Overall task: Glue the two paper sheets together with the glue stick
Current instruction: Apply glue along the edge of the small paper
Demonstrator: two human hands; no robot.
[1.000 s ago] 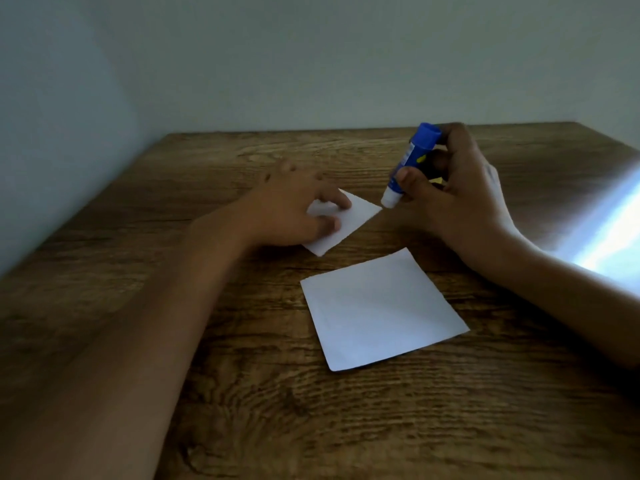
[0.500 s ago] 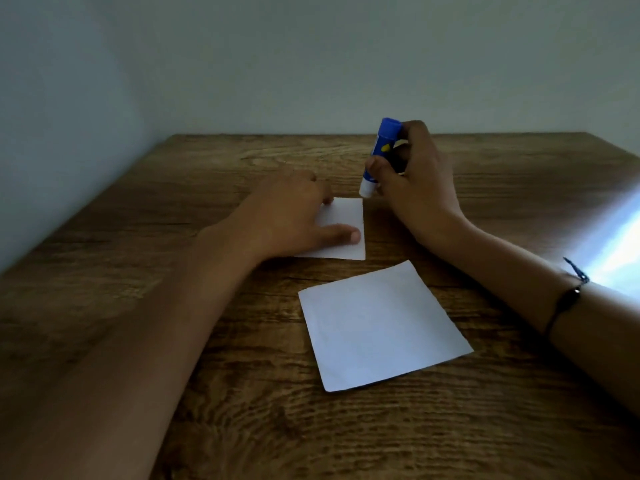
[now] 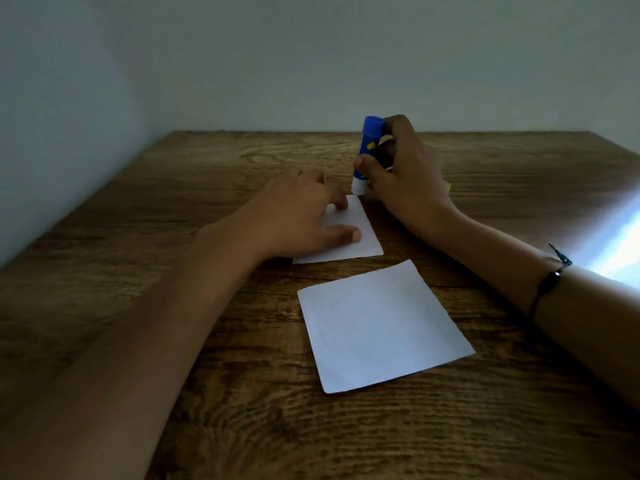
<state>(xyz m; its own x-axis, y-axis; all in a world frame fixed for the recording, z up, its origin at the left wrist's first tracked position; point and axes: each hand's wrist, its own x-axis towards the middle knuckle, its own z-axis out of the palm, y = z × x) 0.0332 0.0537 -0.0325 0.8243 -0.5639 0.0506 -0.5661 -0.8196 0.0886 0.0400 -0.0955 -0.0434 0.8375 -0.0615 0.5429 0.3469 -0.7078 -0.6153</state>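
Two white square paper sheets lie on the wooden table (image 3: 242, 393). The far sheet (image 3: 360, 237) is pinned flat by my left hand (image 3: 294, 216), fingers spread, thumb and forefinger pressing on it; the hand hides its left part. My right hand (image 3: 401, 178) grips the blue glue stick (image 3: 367, 150) nearly upright, its white tip down at the far right corner of that sheet. The near sheet (image 3: 381, 323) lies loose, untouched, between my forearms.
Grey walls close off the table at the back and left. A patch of bright light falls on the table's right edge (image 3: 616, 244). A dark bracelet (image 3: 550, 282) is on my right wrist.
The far sheet has been turned square and now lies flat under my left hand. My right hand has brought the glue stick from tilted to nearly upright at the sheet's far corner.
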